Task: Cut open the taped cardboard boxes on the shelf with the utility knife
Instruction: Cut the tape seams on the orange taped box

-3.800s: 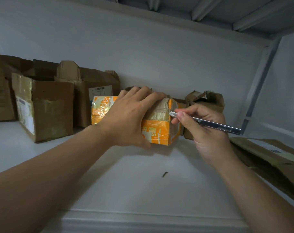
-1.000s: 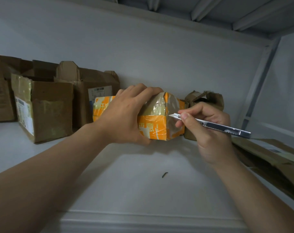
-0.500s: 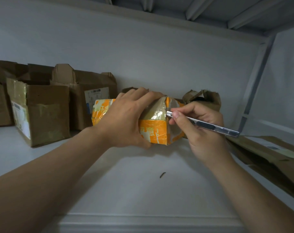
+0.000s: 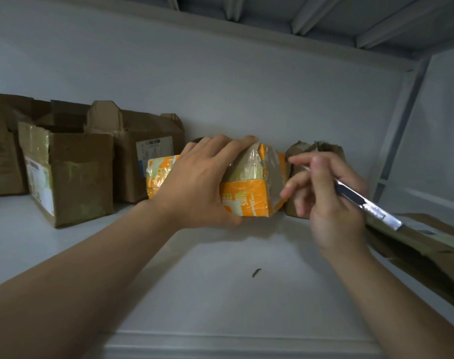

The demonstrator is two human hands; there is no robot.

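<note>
White metal shelf (image 4: 220,301), white back wall, underside of the upper shelf overhead. Orange taped box (image 4: 246,200) sits mid-shelf near the back wall, with clear and brown tape over its top and right end. Left hand (image 4: 197,182) grips it from the front: fingers curled over the top edge, thumb low on the front face. Right hand (image 4: 329,203), motion-blurred, pinches the utility knife (image 4: 363,200) pen-style between thumb and fingers, the silver handle sticking out to the lower right. The blade end is just beside the box's taped right end; cannot tell if it touches. Open brown boxes (image 4: 73,177) stand in a cluster at left with flaps up, one with a white label. Crumpled brown box (image 4: 316,149) sits behind the right hand. Flattened cardboard (image 4: 415,250) lies at the right edge. Small dark scrap (image 4: 256,272) lies on the shelf in front of the orange box, well apart from it.
</note>
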